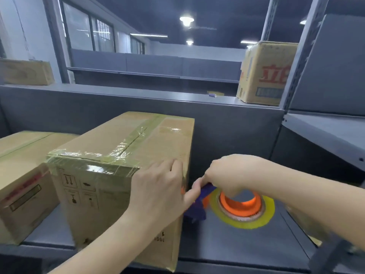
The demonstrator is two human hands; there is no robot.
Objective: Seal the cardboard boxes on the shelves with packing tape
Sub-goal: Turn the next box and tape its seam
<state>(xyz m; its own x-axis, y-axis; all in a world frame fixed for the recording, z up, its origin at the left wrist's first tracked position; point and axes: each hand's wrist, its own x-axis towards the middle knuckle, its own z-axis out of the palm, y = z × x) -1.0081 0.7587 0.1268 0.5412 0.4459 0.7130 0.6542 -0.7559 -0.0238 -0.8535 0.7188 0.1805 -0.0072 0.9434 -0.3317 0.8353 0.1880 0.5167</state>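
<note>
Grey metal shelving (217, 119), dark-framed windows (88, 30), round lamps (186, 20) on dark ceiling (221, 8)

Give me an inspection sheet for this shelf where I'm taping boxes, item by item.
surface: grey metal shelf, holding boxes and tape.
job's things: middle box taped along top seam and front edge; yellowish tape roll with orange core beside it.
clutter: small purple item on the upper ledge.
grippers: left hand presses the middle box's right corner; right hand grips the tape roll.
cables: nothing seen.
surroundings: left box, printed box above, windows, ceiling lights.
</note>
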